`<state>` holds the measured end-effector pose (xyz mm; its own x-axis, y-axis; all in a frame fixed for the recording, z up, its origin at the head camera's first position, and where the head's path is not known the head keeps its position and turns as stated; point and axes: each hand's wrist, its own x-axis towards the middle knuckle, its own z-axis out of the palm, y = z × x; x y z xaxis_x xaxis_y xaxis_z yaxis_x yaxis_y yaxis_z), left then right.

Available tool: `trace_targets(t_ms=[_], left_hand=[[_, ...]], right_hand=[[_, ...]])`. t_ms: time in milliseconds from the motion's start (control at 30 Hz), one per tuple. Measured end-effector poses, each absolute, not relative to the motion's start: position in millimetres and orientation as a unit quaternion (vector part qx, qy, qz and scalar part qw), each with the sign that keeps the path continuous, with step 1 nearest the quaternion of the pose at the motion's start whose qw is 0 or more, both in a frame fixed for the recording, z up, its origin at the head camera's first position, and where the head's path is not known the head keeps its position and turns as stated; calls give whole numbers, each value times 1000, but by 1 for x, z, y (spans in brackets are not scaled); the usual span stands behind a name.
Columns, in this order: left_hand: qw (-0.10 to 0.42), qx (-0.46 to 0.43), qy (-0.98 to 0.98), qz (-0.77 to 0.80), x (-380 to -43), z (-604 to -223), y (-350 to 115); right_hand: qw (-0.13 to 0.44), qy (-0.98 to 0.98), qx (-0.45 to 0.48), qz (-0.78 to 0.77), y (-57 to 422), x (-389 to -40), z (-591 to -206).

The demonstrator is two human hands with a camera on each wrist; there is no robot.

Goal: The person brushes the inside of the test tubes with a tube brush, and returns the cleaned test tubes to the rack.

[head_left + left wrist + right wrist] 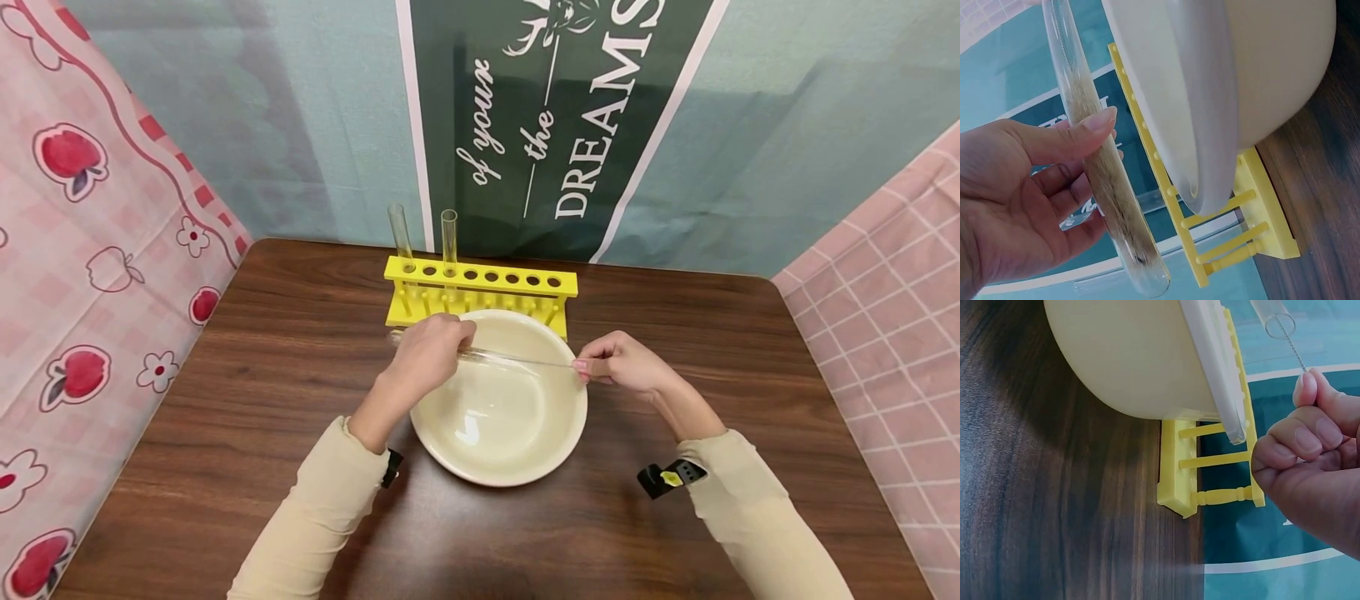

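Over the cream bowl (502, 454), my left hand (431, 350) holds a clear glass test tube (1150, 281) between thumb and fingers. Brown bristles of a test tube brush (1116, 181) fill the tube's lower part, close to its rounded end. From the tube's open mouth comes the brush's thin twisted wire (1291, 347). My right hand (622, 362) pinches that wire between thumb and forefinger near the bowl's right rim, other fingers curled. The tube lies nearly level across the bowl in the head view, partly hidden by the left hand.
Behind the bowl stands a yellow test tube rack (502, 278), its front partly hidden by the bowl. Two glass tubes (400, 233) (449, 237) stand in its left holes. Fabric curtains (337, 125) border the brown wooden table (285, 350) at the back and sides.
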<state>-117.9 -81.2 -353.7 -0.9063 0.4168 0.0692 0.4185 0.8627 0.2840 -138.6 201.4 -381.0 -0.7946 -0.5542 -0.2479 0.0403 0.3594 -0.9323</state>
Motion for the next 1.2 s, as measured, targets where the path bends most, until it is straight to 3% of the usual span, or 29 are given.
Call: trace_targets(t_ms=[567, 1200], left_hand=[[0, -201, -968, -152, -122, -356, -101], [-29, -148, -970, -191, -118, -362, -155]], right_hand=[[311, 733, -131, -591, 214, -145, -381], [314, 718, -178, -595, 273, -138, -392]])
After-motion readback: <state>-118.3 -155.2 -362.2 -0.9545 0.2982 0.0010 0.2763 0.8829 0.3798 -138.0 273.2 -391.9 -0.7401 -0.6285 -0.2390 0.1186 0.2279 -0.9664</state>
